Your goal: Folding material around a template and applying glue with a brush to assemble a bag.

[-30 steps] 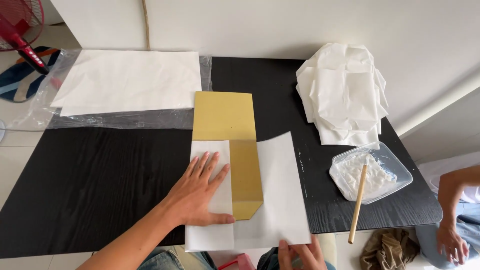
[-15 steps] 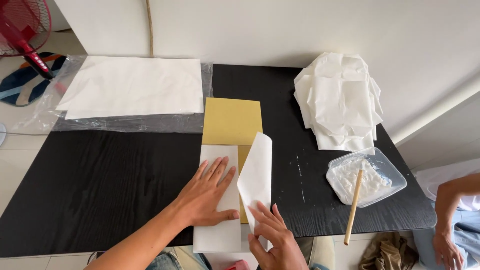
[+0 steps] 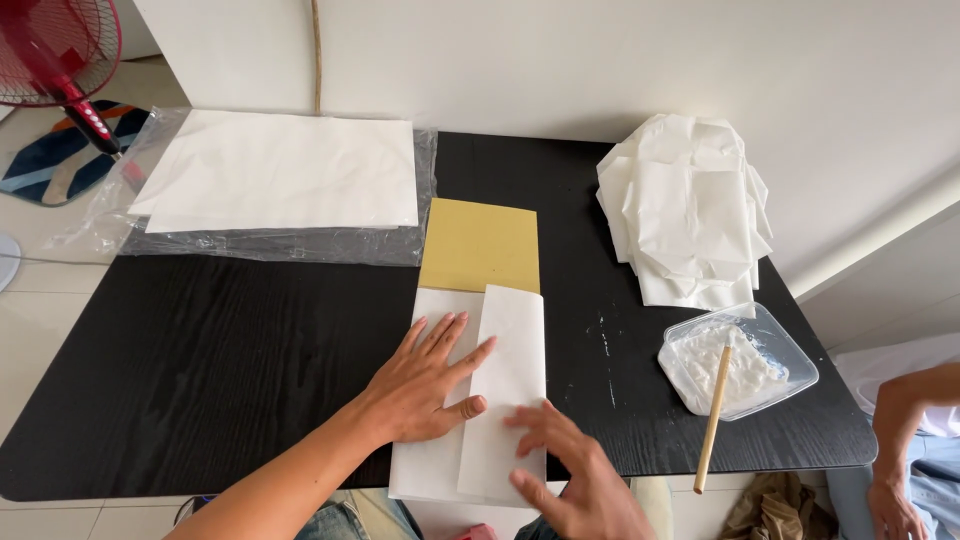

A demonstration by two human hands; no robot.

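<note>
Left hand [image 3: 432,385] lies flat, fingers spread, pressing the white paper sheet [image 3: 478,400] at the black desk's [image 3: 220,370] 6 o'clock edge; right hand [image 3: 575,470], open, rests on its folded-over right flap, which stood raised half a second earlier. Yellow board [image 3: 480,245] protrudes at 12 o'clock. At 3 o'clock, a clear plastic tray [image 3: 738,360] holds white paste and a wooden stick [image 3: 713,418].

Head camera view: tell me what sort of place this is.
Probably a room in a home, used for paper folding: a black table stands against a white wall, a red pedestal fan stands on a tiled floor with a patterned mat, and another person sits alongside.
</note>
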